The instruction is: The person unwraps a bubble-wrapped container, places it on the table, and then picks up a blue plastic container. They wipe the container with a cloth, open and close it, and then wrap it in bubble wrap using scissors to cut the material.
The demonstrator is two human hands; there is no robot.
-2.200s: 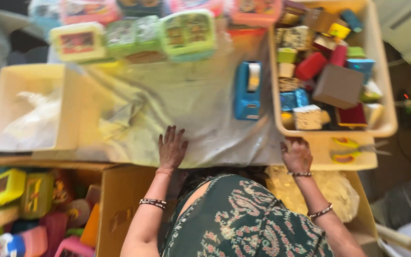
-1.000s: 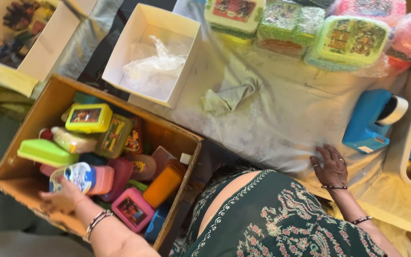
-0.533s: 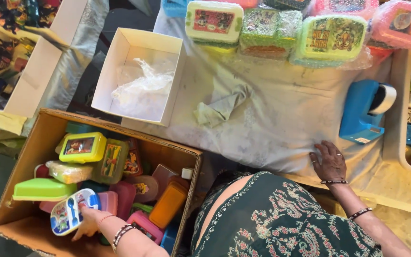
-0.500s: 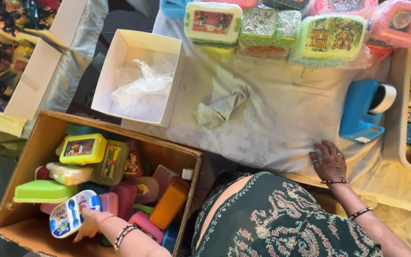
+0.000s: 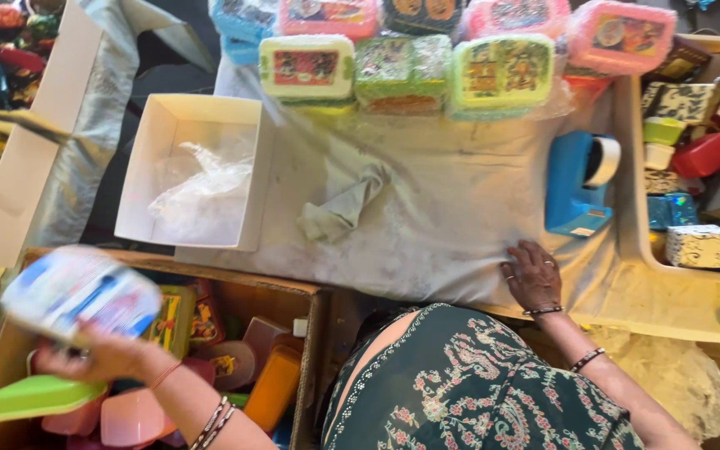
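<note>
- Lifting a white-and-blue box (image 5: 81,293) out of the carton (image 5: 310,333), we grasp it from below with the left hand (image 5: 97,360); it is blurred, raised above the carton's left side.
- We keep the fingers spread under its base, since the smooth plastic could slip if tilted.
- Our right hand (image 5: 533,277) lies flat and unclenched on the grey cloth (image 5: 427,217), holding nothing; we let it steady us at the table edge.
- We judge that the bare cloth between the rag (image 5: 339,212) and the blue dispenser (image 5: 577,183) is the safest landing spot.
- We carry the box clear of the white tray (image 5: 147,150) and the row of lunchboxes (image 5: 410,71), so nothing is knocked.
</note>
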